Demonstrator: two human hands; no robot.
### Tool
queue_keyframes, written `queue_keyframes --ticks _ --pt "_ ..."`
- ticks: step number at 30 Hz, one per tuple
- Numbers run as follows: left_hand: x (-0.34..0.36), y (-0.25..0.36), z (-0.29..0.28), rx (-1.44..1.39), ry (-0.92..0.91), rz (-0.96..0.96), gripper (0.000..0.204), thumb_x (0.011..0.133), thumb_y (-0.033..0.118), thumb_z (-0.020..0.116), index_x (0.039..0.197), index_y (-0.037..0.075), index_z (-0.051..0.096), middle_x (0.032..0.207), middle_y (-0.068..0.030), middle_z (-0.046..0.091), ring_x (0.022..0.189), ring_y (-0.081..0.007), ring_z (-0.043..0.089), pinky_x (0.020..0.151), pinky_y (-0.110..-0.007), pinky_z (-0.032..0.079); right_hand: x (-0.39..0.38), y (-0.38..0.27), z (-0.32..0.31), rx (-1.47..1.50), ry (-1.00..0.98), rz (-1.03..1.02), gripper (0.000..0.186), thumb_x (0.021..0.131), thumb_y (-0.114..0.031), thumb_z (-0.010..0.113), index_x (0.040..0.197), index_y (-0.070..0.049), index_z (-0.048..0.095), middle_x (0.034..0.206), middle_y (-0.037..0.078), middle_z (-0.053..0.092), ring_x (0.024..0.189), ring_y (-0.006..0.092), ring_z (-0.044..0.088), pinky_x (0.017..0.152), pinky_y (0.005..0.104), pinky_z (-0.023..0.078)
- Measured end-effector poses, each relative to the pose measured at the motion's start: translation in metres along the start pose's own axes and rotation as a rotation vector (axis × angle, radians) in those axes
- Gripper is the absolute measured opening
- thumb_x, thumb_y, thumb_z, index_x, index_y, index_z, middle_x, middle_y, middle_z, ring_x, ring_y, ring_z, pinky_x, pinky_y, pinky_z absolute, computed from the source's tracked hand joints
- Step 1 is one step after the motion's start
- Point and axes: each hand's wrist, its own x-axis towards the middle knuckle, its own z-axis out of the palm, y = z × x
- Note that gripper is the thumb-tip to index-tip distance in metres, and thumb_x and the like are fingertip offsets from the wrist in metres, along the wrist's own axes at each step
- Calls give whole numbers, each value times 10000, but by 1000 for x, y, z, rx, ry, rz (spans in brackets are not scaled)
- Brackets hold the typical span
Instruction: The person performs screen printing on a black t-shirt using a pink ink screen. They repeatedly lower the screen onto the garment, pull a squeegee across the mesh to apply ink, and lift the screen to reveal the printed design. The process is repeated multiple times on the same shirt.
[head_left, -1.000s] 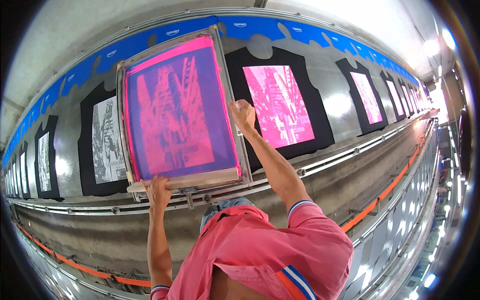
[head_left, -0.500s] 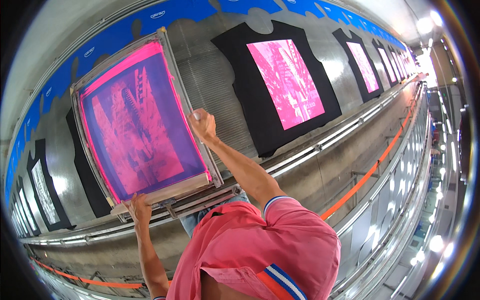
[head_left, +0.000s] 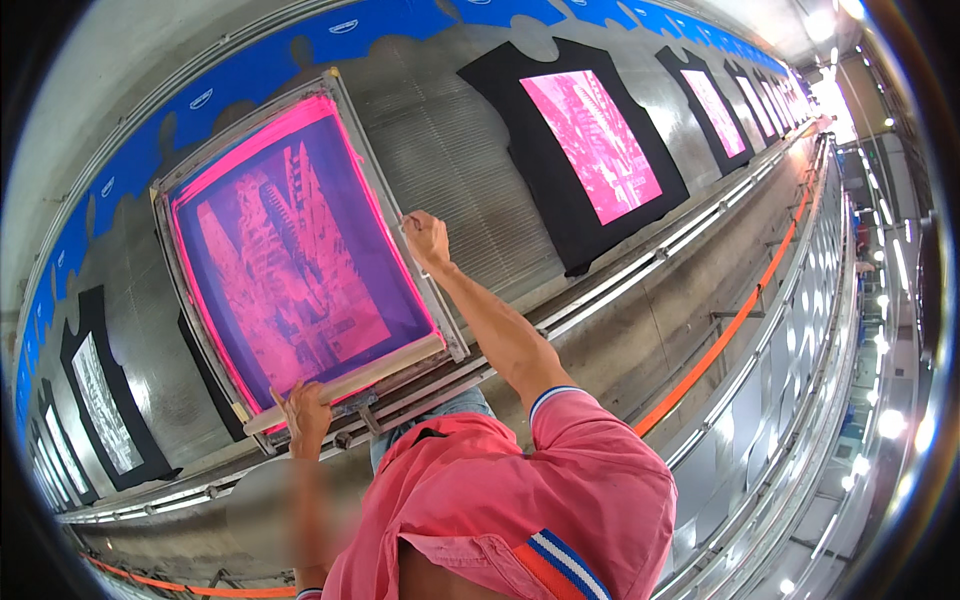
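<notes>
toward my left, my framed screen point(head_left: 290, 270) sits skewed, purple mesh edged bright pink; a pale bar point(head_left: 386, 371) spans its near end.

We observe the grey-brown floor point(head_left: 660, 310), an orange strip point(head_left: 703, 362) running beside it, and bright lamps point(head_left: 891, 424) at the right.

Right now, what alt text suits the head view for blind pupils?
A person's left hand is at the near edge, right hand at the right edge, of a rectangular pink and purple mesh screen. Pink-printed black shirts lie on the long grey table to its right.
</notes>
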Motion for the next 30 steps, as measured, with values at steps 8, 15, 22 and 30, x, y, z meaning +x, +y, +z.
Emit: queue_keyframes --ticks 8,15,22,30 --pt "-1 -8 -13 19 -41 -2 350 715 66 694 1058 88 762 1127 -96 738 1222 -338 607 1198 -666 113 -16 -10 22 20 -8 47 289 921 -242 577 1010 -18 737 859 200 714 804 323 697 742 409 523" --pt "-5 -24 -9 0 -29 -5 344 739 84 688 1074 107 765 1126 -118 736 1246 -317 594 1201 -659 110 -21 -8 32 18 22 3 275 915 -233 576 997 -28 739 862 191 717 815 336 703 739 398 524" --pt "-11 -38 1 -40 -95 36 298 809 171 667 1093 146 750 1166 -150 715 1253 -326 583 1181 -668 156 1 45 43 173 -44 -312 370 975 -389 603 970 -52 757 867 122 737 795 185 675 716 371 531" --pt "16 -33 -25 15 -210 100 213 724 91 669 923 69 742 900 -200 725 897 -363 716 764 -500 557 4 34 48 -169 30 -160 283 918 -260 595 1032 -54 751 929 200 725 857 338 700 808 408 518"
